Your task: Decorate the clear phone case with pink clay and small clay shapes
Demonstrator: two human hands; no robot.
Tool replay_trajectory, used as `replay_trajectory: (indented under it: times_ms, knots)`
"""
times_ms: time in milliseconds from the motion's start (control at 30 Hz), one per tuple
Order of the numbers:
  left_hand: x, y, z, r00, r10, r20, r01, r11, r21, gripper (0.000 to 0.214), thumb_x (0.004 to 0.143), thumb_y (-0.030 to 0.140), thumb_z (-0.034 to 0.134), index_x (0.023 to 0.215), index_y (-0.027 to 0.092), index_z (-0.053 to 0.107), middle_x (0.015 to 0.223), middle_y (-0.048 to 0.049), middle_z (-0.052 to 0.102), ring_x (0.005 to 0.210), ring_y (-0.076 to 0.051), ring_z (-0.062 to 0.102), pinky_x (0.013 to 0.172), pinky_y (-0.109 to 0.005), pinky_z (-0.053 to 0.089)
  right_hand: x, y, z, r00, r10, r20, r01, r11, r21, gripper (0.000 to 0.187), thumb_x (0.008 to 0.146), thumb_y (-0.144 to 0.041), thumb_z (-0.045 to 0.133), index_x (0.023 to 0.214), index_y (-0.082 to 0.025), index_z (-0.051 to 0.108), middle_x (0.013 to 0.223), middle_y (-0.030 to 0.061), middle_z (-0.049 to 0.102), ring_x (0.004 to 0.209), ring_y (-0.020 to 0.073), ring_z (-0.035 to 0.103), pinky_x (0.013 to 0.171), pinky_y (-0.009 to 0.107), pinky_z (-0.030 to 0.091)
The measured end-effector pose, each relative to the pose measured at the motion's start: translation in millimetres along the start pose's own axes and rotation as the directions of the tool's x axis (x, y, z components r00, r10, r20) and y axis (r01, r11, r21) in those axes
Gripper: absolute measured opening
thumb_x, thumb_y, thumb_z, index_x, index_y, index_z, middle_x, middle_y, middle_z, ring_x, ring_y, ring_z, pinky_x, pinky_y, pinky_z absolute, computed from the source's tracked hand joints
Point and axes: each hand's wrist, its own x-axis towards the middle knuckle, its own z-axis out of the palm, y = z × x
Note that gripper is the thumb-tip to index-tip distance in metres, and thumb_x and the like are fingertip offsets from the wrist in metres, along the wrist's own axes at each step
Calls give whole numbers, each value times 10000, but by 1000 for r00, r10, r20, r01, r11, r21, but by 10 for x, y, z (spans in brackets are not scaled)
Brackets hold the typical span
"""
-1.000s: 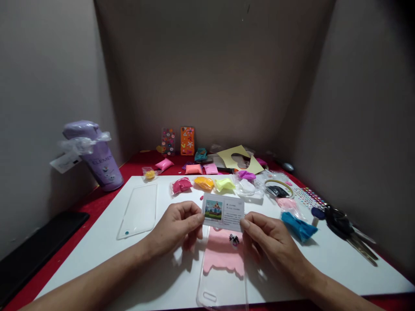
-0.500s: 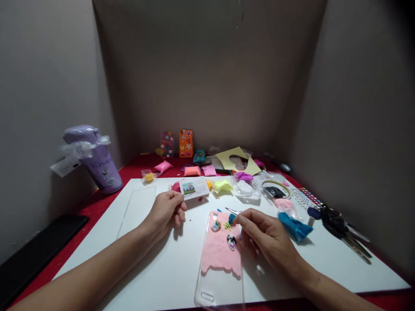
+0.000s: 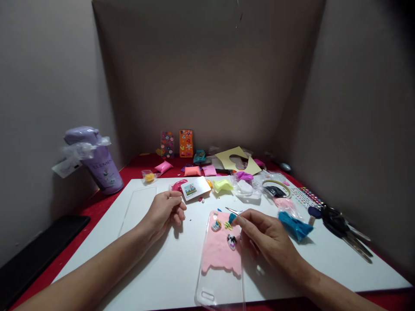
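Observation:
My left hand (image 3: 167, 210) is held just left of a small printed card (image 3: 195, 188), its fingers loosely curled and apart with nothing in them. The card leans on clay packets. Thumb and forefinger of my right hand (image 3: 262, 229) pinch a slim pointed metal tool (image 3: 232, 211); only its tip shows, so its exact kind is unclear. Below that hand lies a clear phone case (image 3: 223, 291), its upper part covered by pink clay (image 3: 220, 257). Small clay figures sit on the pink, among them a white one with black lashes (image 3: 231, 242). A teal clay piece (image 3: 231, 217) is beside my right thumb.
Clay packets, including a yellow one (image 3: 223, 185) and a blue one (image 3: 295, 226), lie along the back and right of the white board (image 3: 97, 242). Scissors (image 3: 346, 231) rest at right. A purple tumbler (image 3: 103, 166) stands at left; decorated phone cases (image 3: 186, 143) stand behind.
My left hand has let go of the card, which has dropped back and tilted onto the packets. The right hand stays in the same place over the phone case.

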Motion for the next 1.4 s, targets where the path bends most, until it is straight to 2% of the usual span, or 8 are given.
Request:
replay_trajectory:
  times_ms: [133,400,567,700,867,1067,1233,1400]
  knots:
    - [-31,7,11,999,35,-25,-34,999,17,96,771,151,555,844,148,492,551,22,597,342,-76,512,289,-147,388,-2,-2,5,999,2,-39,0,1000,30,315,885,-453,525,757,-169,574,452,-46,504,385,76,430,402,199,312]
    - [-114,27,26,993,115,11,-115,990,76,197,788,323,582,703,158,514,513,29,589,310,-54,468,290,-129,327,-17,-5,-5,992,-26,-121,35,997,69,306,861,-458,559,762,-169,586,498,-28,548,377,75,436,388,202,339]
    - [-157,23,34,984,172,46,-176,977,118,245,777,391,603,716,174,507,493,50,570,304,-62,453,295,-143,303,-15,-4,-2,991,-33,-130,41,997,62,295,865,-440,558,766,-165,594,488,-29,543,374,72,434,389,202,340]
    - [-180,22,36,972,229,62,-237,947,216,305,819,409,566,650,173,475,471,52,537,317,-63,440,323,-157,297,-8,3,-5,991,-41,-127,49,997,58,293,868,-438,555,762,-167,589,489,-30,546,371,67,431,389,197,340]
    - [-176,15,21,950,309,53,-311,907,285,347,818,398,576,580,161,485,481,38,518,397,-63,432,400,-169,336,-9,1,-14,991,-43,-127,49,998,45,289,866,-434,555,758,-169,590,485,-31,540,371,71,436,389,199,342]
    - [-178,-3,28,954,300,8,-282,890,358,189,737,334,639,671,161,600,591,24,565,447,-85,466,406,-185,353,-20,7,-3,989,-41,-145,50,997,59,306,854,-459,568,764,-168,601,476,-32,532,371,77,433,387,205,337]
    - [-177,-12,33,936,348,58,-339,845,414,114,736,276,617,712,167,640,684,-7,629,576,-131,547,516,-219,424,1,83,-10,977,-65,-201,90,989,116,318,888,-469,525,814,-172,613,459,-40,521,360,67,430,378,193,317]
    - [-152,-37,12,918,387,88,-378,783,494,85,751,229,571,724,178,634,725,-5,640,608,-131,530,575,-235,447,18,119,-27,974,-51,-222,82,988,132,329,900,-472,506,802,-178,615,466,-37,533,357,61,435,369,184,318]
